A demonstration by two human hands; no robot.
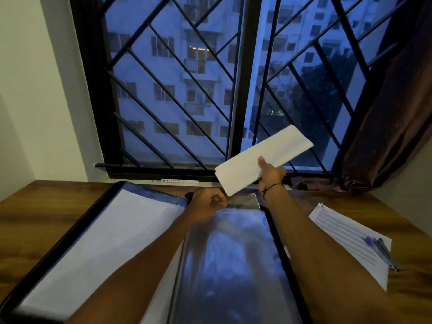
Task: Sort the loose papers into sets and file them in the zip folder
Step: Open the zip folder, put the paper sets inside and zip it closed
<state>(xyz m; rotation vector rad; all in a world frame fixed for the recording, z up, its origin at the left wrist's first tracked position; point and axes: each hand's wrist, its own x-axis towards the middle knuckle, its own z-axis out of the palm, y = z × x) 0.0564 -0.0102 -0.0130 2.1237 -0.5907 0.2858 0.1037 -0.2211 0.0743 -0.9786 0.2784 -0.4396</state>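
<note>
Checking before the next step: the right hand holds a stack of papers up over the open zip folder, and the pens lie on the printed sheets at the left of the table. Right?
Not quite. In the head view the pens lie on the printed sheets at the right of the table, not the left. The rest holds: the right hand holds the stack of papers up over the open zip folder.

Both arms reach forward; left hand (208,203) seemingly fisted, right hand (271,173) raised, thumb up, gripping.
</note>
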